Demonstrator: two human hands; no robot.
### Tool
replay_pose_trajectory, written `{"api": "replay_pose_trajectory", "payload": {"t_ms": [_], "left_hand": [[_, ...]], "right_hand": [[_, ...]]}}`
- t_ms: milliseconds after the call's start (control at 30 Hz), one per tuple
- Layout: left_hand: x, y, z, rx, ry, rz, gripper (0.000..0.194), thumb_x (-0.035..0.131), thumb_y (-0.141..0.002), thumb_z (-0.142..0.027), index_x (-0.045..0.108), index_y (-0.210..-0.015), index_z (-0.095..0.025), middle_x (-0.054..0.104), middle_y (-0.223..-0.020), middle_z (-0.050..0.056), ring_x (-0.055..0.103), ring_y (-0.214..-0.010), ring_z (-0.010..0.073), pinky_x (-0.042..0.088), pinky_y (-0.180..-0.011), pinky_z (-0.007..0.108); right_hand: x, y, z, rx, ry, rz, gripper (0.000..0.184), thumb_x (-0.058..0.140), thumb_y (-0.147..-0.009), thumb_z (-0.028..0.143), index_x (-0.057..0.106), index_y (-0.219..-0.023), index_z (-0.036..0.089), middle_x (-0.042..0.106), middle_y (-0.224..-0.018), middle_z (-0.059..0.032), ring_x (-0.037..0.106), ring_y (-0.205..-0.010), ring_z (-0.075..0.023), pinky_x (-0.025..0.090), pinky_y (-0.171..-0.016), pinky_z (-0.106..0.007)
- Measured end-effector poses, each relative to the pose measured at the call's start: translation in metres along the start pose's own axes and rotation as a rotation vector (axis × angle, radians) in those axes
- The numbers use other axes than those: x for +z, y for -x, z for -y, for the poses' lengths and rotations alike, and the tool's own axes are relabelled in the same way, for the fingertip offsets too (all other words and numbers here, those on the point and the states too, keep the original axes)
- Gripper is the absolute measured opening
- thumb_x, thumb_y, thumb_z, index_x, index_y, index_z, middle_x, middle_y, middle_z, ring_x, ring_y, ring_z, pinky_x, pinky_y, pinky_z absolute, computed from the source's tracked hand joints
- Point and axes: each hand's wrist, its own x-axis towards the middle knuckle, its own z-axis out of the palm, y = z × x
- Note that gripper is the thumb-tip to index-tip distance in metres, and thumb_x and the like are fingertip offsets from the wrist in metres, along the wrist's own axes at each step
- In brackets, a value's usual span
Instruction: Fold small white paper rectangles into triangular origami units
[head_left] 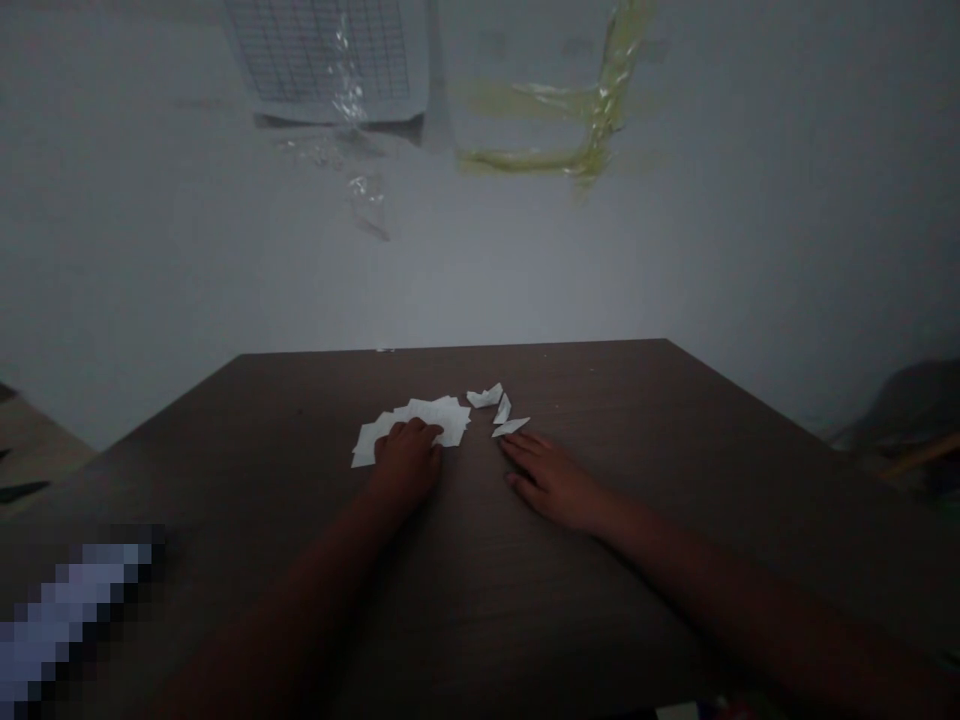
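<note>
A fanned-out pile of white paper sheets (451, 412) lies on the dark brown table. My left hand (409, 456) rests on top of it, palm down, fingers apart and slightly bent, covering part of the sheets. Just right of the pile are three small folded papers that look like paper boats: one at the back (486, 396), one in the middle (503, 409) and one in front (511, 428). My right hand (553, 482) lies flat on the table, fingers stretched out, its fingertips at the front boat. Whether they touch it I cannot tell.
The table (465, 620) meets a pale wall (517, 270) at its far edge. A gridded sheet (322, 50) and yellow tape (525, 160) are on the wall. At the lower left lies a pixelated, light-coloured object (71, 610). Dark items (926, 410) stand beyond the table's right edge.
</note>
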Motion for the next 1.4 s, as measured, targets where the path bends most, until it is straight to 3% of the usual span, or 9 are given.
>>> {"api": "replay_pose_trajectory", "payload": {"t_ms": [100,267,433,567,667,933,1133,1233,1400], "left_hand": [[0.000,0.000,-0.001,0.054,0.041,-0.009,0.043,0.059,-0.108,-0.015,0.081,-0.145,-0.021,0.081,-0.139,0.018,0.071,-0.137,0.0407,0.060,-0.113,0.055],[0.002,0.000,-0.003,0.092,0.069,0.004,0.052,0.065,-0.104,-0.014,0.076,-0.154,-0.022,0.073,-0.161,0.018,0.066,-0.151,0.0385,0.057,-0.124,0.054],[-0.003,0.001,-0.003,0.136,0.059,0.074,0.054,0.059,-0.109,-0.014,0.070,-0.161,-0.020,0.073,-0.163,0.016,0.067,-0.152,0.0363,0.055,-0.127,0.053],[-0.008,0.002,-0.006,0.180,0.031,0.098,0.040,0.057,-0.112,-0.015,0.079,-0.144,-0.017,0.078,-0.153,0.017,0.071,-0.144,0.0354,0.053,-0.125,0.050],[-0.011,0.003,-0.010,0.197,0.002,0.081,0.028,0.059,-0.109,-0.012,0.084,-0.120,-0.016,0.084,-0.131,0.017,0.078,-0.128,0.0361,0.057,-0.116,0.050],[-0.023,0.019,-0.025,0.350,-0.016,-0.052,0.022,0.062,-0.107,-0.012,0.078,-0.119,-0.019,0.081,-0.127,0.016,0.072,-0.127,0.0366,0.053,-0.116,0.052],[-0.017,0.024,-0.030,0.510,0.034,-0.046,0.022,0.069,-0.106,-0.016,0.078,-0.125,-0.020,0.081,-0.128,0.011,0.073,-0.126,0.0318,0.056,-0.113,0.046],[-0.015,0.022,-0.024,0.430,0.045,-0.065,0.034,0.072,-0.101,-0.013,0.076,-0.135,-0.014,0.077,-0.143,0.018,0.071,-0.132,0.0370,0.058,-0.113,0.050],[-0.012,0.017,-0.012,0.250,0.043,0.039,0.023,0.064,-0.110,-0.015,0.081,-0.126,-0.016,0.080,-0.142,0.016,0.073,-0.133,0.0354,0.060,-0.113,0.049]], "right_hand": [[-0.002,-0.005,0.002,0.058,0.065,0.017,0.065,0.064,-0.114,0.043,0.059,-0.175,0.022,0.052,-0.183,-0.0185,0.045,-0.173,-0.0442,0.039,-0.140,-0.072],[-0.006,-0.002,-0.002,0.065,0.091,0.039,0.068,0.062,-0.115,0.046,0.054,-0.178,0.020,0.048,-0.185,-0.0199,0.043,-0.174,-0.0445,0.038,-0.141,-0.071],[-0.005,0.008,-0.009,0.025,0.058,0.010,0.064,0.063,-0.115,0.045,0.056,-0.177,0.026,0.051,-0.184,-0.0180,0.049,-0.171,-0.0407,0.041,-0.140,-0.069],[-0.005,0.015,-0.008,-0.034,-0.007,-0.021,0.058,0.061,-0.117,0.044,0.062,-0.172,0.026,0.056,-0.180,-0.0181,0.053,-0.168,-0.0400,0.045,-0.137,-0.069],[-0.007,0.018,-0.005,-0.078,-0.067,-0.038,0.053,0.062,-0.117,0.043,0.066,-0.168,0.027,0.059,-0.178,-0.0176,0.056,-0.166,-0.0396,0.047,-0.135,-0.070],[-0.012,0.023,0.008,-0.236,-0.134,-0.076,0.039,0.070,-0.114,0.035,0.079,-0.152,0.035,0.045,-0.188,-0.0102,0.044,-0.172,-0.0422,0.043,-0.137,-0.074],[-0.015,0.016,0.014,-0.308,-0.161,-0.053,0.043,0.062,-0.115,0.026,0.077,-0.154,0.034,0.079,-0.153,-0.0112,0.069,-0.147,-0.0348,0.056,-0.127,-0.064],[-0.022,0.015,0.012,-0.318,-0.155,-0.095,0.036,0.060,-0.113,0.023,0.083,-0.139,0.031,0.085,-0.136,-0.0108,0.077,-0.131,-0.0325,0.062,-0.118,-0.059],[-0.033,0.019,0.011,-0.241,-0.077,-0.101,0.027,0.057,-0.111,0.019,0.082,-0.113,0.028,0.084,-0.108,-0.0092,0.079,-0.109,-0.0298,0.068,-0.102,-0.050]]}}
